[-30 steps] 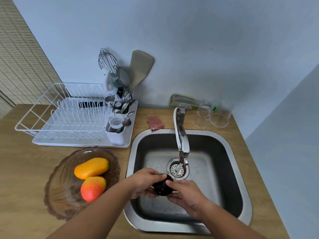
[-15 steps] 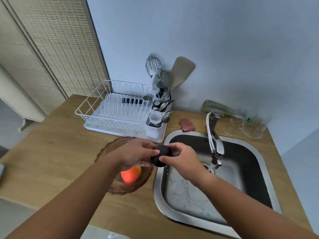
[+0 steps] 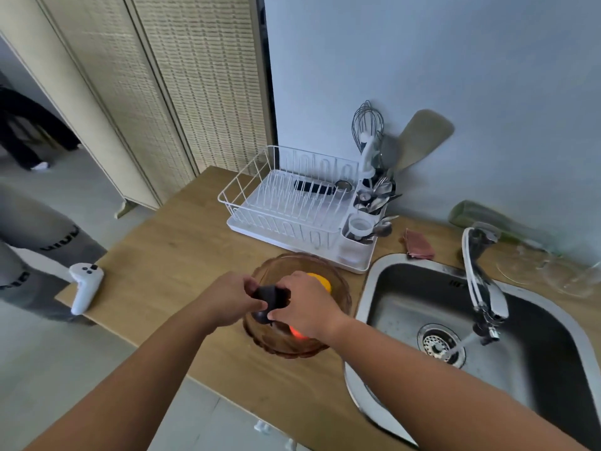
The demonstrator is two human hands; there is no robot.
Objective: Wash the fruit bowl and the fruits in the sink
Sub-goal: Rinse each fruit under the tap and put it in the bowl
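A brown glass fruit bowl [image 3: 274, 268] stands on the wooden counter just left of the steel sink [image 3: 536, 359]. Over the bowl, my left hand [image 3: 227, 299] and my right hand [image 3: 305, 304] together grip a dark, nearly black fruit [image 3: 268, 299]. Under my right hand an orange-yellow fruit [image 3: 320, 281] and a red-orange fruit [image 3: 296, 332] lie in the bowl, mostly hidden. The tap [image 3: 481, 284] runs a thin stream of water onto the drain [image 3: 440, 345].
A white dish rack [image 3: 292, 206] with a cutlery holder stands behind the bowl. A pink cloth [image 3: 418, 244] and upturned glasses [image 3: 553, 268] sit behind the sink. A white controller [image 3: 84, 286] lies at the counter's left edge. A person's legs [image 3: 29, 242] stand at far left.
Both hands carried the dark fruit from under the tap in the sink leftward to above the bowl. The view swung left with them.
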